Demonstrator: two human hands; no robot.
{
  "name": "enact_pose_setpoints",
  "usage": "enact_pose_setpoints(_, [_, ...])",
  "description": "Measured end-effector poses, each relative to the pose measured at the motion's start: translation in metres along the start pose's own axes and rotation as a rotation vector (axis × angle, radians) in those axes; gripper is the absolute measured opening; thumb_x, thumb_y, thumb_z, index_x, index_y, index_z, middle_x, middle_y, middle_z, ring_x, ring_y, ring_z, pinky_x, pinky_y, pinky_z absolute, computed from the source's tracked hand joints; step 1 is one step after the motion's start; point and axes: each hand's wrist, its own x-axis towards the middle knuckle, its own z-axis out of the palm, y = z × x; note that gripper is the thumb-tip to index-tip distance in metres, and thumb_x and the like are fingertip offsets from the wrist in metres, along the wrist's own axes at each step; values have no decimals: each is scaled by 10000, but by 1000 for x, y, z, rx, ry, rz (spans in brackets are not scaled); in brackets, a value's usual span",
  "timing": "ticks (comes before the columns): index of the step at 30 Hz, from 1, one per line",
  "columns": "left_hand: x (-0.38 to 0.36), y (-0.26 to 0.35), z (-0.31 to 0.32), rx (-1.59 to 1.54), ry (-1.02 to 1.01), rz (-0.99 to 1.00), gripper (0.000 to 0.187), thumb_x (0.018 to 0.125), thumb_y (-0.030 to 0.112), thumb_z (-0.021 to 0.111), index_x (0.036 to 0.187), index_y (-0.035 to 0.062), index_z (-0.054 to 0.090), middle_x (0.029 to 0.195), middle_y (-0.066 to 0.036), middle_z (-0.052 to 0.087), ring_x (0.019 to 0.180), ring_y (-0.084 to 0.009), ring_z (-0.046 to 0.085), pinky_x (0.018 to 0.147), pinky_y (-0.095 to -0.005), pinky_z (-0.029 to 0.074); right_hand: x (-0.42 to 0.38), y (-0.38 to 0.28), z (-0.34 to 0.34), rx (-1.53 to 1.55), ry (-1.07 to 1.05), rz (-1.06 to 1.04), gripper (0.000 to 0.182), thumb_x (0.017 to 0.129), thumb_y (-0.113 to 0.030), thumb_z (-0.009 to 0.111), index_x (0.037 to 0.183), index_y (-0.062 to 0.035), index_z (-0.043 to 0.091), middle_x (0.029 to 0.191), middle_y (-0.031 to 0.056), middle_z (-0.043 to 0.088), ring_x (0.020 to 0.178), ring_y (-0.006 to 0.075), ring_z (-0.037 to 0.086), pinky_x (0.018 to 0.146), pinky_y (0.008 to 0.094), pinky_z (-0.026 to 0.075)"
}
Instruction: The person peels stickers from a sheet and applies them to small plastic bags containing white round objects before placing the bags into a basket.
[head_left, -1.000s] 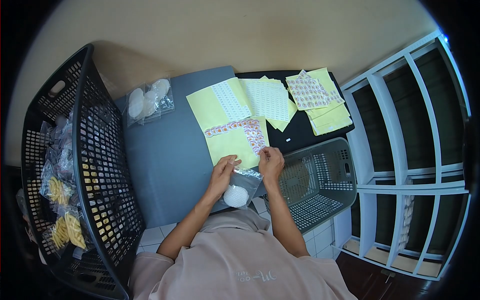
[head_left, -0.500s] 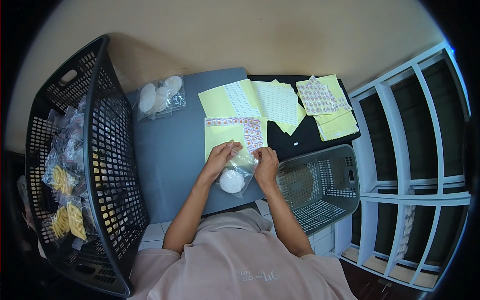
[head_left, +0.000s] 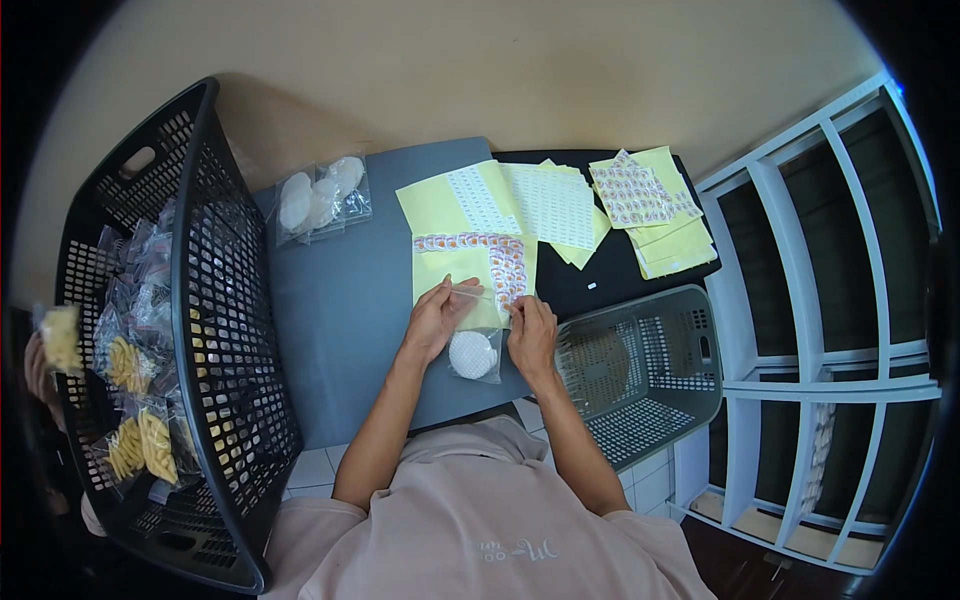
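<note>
My left hand (head_left: 432,322) is closed on the upper part of a clear plastic bag (head_left: 489,322). Flat round white pieces (head_left: 472,355) with a textured surface lie in the bag's lower end. My right hand (head_left: 533,328) has its thumb and fingers pinched together at the lower right corner of a sticker sheet (head_left: 508,262); whatever sits between the fingertips is too small to make out. This sheet has a yellow backing, with small round orange-and-white stickers along its top and right side. The bag overlaps the sheet's lower edge.
Bags of white rounds (head_left: 322,200) lie at the back left. More sheets (head_left: 550,205) and a stack (head_left: 655,210) lie behind. A tall dark basket (head_left: 235,330) holds several bags; beside it another person's hand (head_left: 38,372) holds a yellow-filled bag (head_left: 60,338). A grey basket (head_left: 650,400) stands right.
The bag has shifted slightly right and turned. My right fingers have moved from the bag's edge to the sheet's corner. At far left, another person's hand with a yellow-filled bag has come into view.
</note>
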Motion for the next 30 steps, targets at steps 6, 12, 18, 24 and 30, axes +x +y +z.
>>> enact_pose_setpoints(6, [1, 3, 1, -30, 8, -2, 371, 1033, 212, 341, 716, 55, 451, 1267, -277, 523, 1178, -329, 530, 1053, -426, 409, -4, 10, -5, 108, -48, -17, 54, 843, -41, 577, 889, -38, 548, 824, 104, 608, 789, 309, 555, 703, 412, 367])
enact_pose_setpoints(12, [-1, 2, 5, -7, 51, 32, 348, 1030, 209, 356, 736, 55, 463, 1236, -259, 545, 1137, -317, 559, 999, -413, 457, -3, 9, -19, 358, -52, 154, 68, 905, -50, 549, 953, -3, 557, 893, 133, 640, 820, 247, 641, 708, 346, 482])
enact_pose_setpoints(18, [-11, 14, 18, -28, 58, 75, 324, 1029, 239, 376, 778, 58, 470, 1132, -204, 579, 1059, -305, 590, 963, -413, 481, 3, -3, -43, 659, 193, 428, 146, 923, -62, 544, 1050, 11, 537, 953, 115, 625, 826, 156, 635, 703, 286, 505])
enact_pose_setpoints(24, [-41, 47, 85, -15, 151, 382, 309, 1027, 265, 379, 1060, -16, 503, 1120, -214, 584, 1086, -334, 598, 966, -456, 487, 17, -67, -59, 972, 31, 309, 611, 860, -4, 635, 1336, -15, 252, 1019, 156, 615, 884, 164, 639, 753, 262, 511])
enact_pose_setpoints(30, [-62, 70, 86, 192, 32, 480, 337, 1001, 248, 466, 1193, -23, 521, 1131, -154, 619, 1056, -228, 612, 947, -361, 477, 32, -102, -55, 1141, -85, 299, 667, 814, 52, 668, 1330, 0, 249, 934, 158, 661, 891, 151, 632, 786, 260, 507])
